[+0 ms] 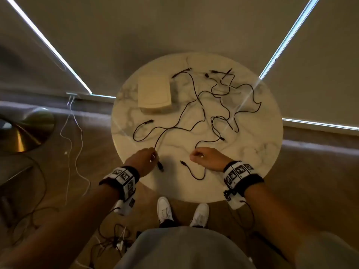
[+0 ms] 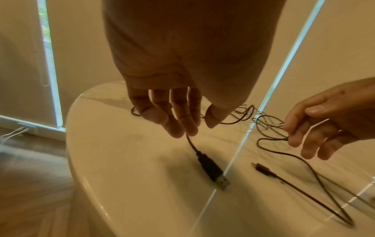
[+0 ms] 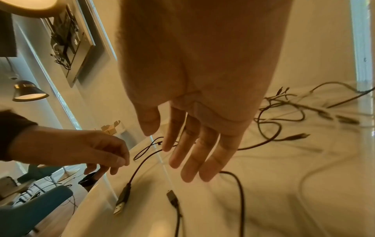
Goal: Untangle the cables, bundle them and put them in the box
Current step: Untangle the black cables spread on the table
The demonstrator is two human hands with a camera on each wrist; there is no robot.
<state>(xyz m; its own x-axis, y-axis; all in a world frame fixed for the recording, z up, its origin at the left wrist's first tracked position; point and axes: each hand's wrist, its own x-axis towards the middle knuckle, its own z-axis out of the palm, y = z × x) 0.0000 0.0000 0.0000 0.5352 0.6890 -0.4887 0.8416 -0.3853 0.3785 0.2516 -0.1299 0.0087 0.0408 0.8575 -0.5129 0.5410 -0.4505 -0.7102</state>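
Observation:
Several thin black cables (image 1: 219,98) lie tangled across the round marble table (image 1: 252,162). A closed white box (image 1: 154,94) sits at the table's back left. My left hand (image 1: 153,156) (image 2: 199,126) pinches one cable just above its USB-A plug (image 1: 160,167) (image 2: 213,170), which rests near the front edge. My right hand (image 1: 194,156) (image 2: 292,137) is curled, its fingertips holding a cable that loops back to a small plug (image 1: 182,162) (image 2: 261,168) lying between the hands. In the right wrist view both plugs, the USB-A plug (image 3: 121,203) and the small plug (image 3: 172,197), lie below my fingers.
A brass lamp base (image 1: 23,129) stands on the floor at the left. White cords (image 1: 70,133) hang from the window sill, and dark cords (image 1: 114,241) lie by my white shoes (image 1: 165,208). Closed blinds stand behind the table.

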